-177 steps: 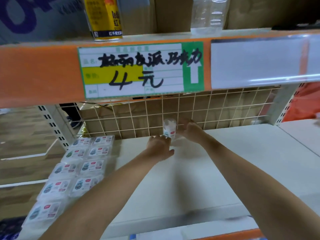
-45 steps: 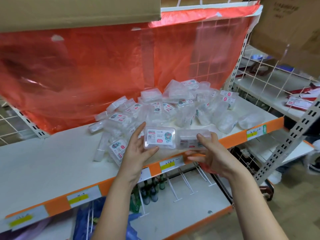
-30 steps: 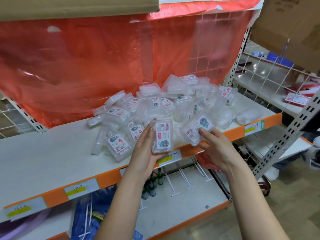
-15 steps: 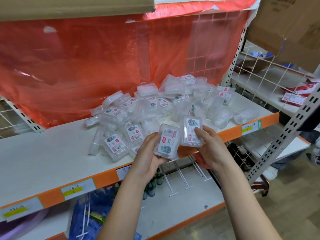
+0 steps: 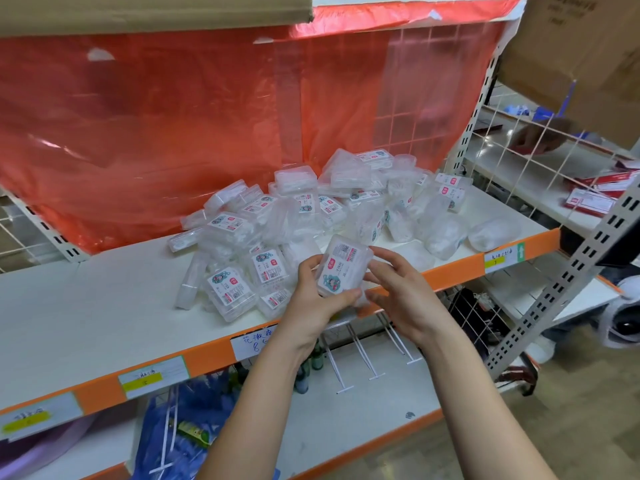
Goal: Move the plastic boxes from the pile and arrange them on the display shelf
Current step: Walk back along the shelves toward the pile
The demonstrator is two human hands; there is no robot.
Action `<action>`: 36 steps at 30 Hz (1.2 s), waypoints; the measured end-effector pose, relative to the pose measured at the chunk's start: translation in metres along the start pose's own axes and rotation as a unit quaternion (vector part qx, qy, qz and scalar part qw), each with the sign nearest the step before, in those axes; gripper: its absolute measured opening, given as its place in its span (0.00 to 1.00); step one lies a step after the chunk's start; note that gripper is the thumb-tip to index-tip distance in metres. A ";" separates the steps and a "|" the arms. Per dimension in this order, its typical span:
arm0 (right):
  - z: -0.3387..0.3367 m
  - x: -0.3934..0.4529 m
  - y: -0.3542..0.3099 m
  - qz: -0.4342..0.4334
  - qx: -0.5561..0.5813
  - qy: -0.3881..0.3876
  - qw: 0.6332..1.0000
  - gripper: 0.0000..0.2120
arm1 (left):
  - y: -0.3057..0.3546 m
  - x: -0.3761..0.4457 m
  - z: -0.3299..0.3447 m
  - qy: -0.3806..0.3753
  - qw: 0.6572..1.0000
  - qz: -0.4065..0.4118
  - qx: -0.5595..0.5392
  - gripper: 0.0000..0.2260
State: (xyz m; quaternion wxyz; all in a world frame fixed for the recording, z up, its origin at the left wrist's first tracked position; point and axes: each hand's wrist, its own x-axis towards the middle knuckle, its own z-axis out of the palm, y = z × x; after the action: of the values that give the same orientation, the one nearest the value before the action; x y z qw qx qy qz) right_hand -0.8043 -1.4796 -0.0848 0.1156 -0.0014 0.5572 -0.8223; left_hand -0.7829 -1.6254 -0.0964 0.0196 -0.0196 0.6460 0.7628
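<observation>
1. Left hand (image 5: 313,299) gripping small clear rectangular plastic box with white printed label (image 5: 341,268); thumb along lower edge, fingers curled round left side.
2. Right hand (image 5: 403,292) at same box from right; fingers curled against right edge and rear; cannot tell whether a second box sits behind the first.
3. Hands close together, both clamped on held box; box tilted, label facing up toward camera.
4. Held box raised just in front of orange front lip (image 5: 450,271) of white metal shelf board (image 5: 104,306); apart from board surface.
5. Loose pile of matching clear plastic boxes (image 5: 311,209) on same board, just behind held box; boxes at mixed angles, some label-up, some on edge.
6. Translucent red plastic sheet (image 5: 173,116) hung behind pile, covering white wire grid backing.
7. White and yellow price tags (image 5: 152,375) on orange lip, left of held box; handwritten tag directly under left wrist.
8. Lower shelf under board: blue plastic bag (image 5: 180,431) to left, white wire hooks (image 5: 360,358) below hands.
9. Brown cardboard carton (image 5: 588,46) up right of pile; neighbouring shelf to right with red-and-white packs (image 5: 588,199).
</observation>
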 end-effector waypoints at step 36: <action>-0.016 0.010 -0.010 -0.154 -0.144 0.103 0.972 0.18 | 0.017 0.022 -0.021 -0.011 1.000 0.016 -0.007 0.24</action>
State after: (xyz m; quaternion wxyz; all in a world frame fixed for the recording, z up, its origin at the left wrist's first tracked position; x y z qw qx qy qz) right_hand -0.8184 -1.4635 -0.0833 -0.0724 -0.0191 0.6717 -0.7371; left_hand -0.8062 -1.6490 -0.0843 0.0144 -0.0015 0.6405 0.7678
